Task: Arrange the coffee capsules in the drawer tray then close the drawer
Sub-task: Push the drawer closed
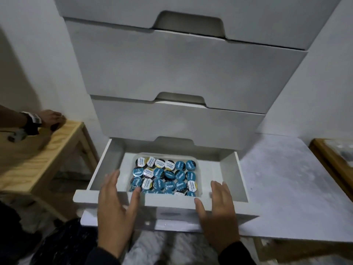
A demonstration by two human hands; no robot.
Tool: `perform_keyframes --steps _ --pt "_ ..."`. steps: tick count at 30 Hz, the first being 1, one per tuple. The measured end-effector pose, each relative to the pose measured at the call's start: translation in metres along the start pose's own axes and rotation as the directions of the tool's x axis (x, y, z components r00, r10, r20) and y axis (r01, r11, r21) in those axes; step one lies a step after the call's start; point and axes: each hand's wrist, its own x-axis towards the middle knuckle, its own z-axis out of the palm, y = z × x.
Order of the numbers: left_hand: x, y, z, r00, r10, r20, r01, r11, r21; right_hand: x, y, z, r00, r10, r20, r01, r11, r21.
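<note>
The bottom white drawer (235, 180) of a white chest stands pulled out. Inside it a clear plastic tray (198, 169) holds several coffee capsules (166, 175) in rows, most with blue lids, a few with white lids. My left hand (116, 209) is at the drawer's front edge, fingers straight and reaching over it toward the tray's left side. My right hand (219, 211) is at the front edge on the right, fingers straight, thumb on the front panel. Neither hand holds a capsule.
Three shut drawers (181, 73) stack above the open one. A wooden stool (47, 150) stands at the left, with another person's hand (50, 119) and wristwatch on its far corner. A grey surface (286, 188) lies to the right, beside a wooden frame (332, 163).
</note>
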Motion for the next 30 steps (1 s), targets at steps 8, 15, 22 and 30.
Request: perform_keyframes --steps 8,15,22,30 --pt "-0.057 -0.024 0.008 0.963 -0.264 -0.05 0.259 0.963 -0.08 -0.067 -0.026 -0.01 0.975 0.201 -0.092 -0.183 0.968 0.172" --pt "-0.06 -0.048 0.011 0.958 -0.283 -0.04 0.277 0.954 -0.117 -0.083 -0.036 0.011 0.926 0.353 -0.133 -0.308 0.912 0.271" --pt "-0.049 -0.075 0.025 0.962 -0.264 -0.067 0.245 0.947 -0.207 -0.066 -0.041 0.035 0.863 0.458 -0.215 -0.327 0.829 0.455" --pt "-0.036 -0.107 0.062 0.973 -0.155 -0.171 0.094 0.943 -0.319 -0.043 -0.031 0.076 0.803 0.494 -0.332 -0.257 0.791 0.555"
